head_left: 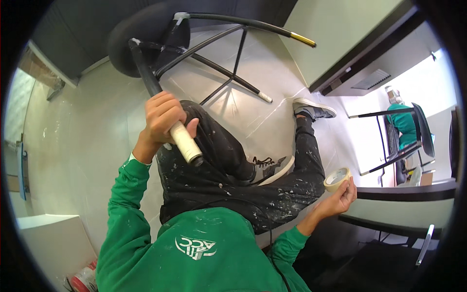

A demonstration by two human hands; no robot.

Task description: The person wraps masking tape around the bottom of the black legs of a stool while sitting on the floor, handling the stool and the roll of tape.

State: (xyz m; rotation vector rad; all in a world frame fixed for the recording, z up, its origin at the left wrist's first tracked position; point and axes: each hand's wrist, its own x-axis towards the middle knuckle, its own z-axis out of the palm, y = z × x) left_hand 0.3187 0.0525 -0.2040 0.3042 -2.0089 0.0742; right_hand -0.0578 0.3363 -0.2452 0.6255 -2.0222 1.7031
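Note:
A black stool [121, 41] lies tipped on the floor with its legs pointing toward me and to the right. My left hand [164, 117] is closed around one leg, close to its end. Cream masking tape [184, 141] wraps that end, leaving a dark tip. Another leg ends in a gold-yellow section [302, 39], and a third has a pale covering [265, 97] at its tip. On the right, beside my knee, my right hand [343, 198] holds a roll of masking tape [336, 179] between thumb and fingers, apart from the stool.
My paint-spotted legs [292, 194] are bent on the tiled floor [97, 146], under the held leg. A second dark chair [424, 129] lies tipped at the right, near something green [401, 126]. At the lower left stands a white box [58, 243] beside a red-and-white container [85, 278].

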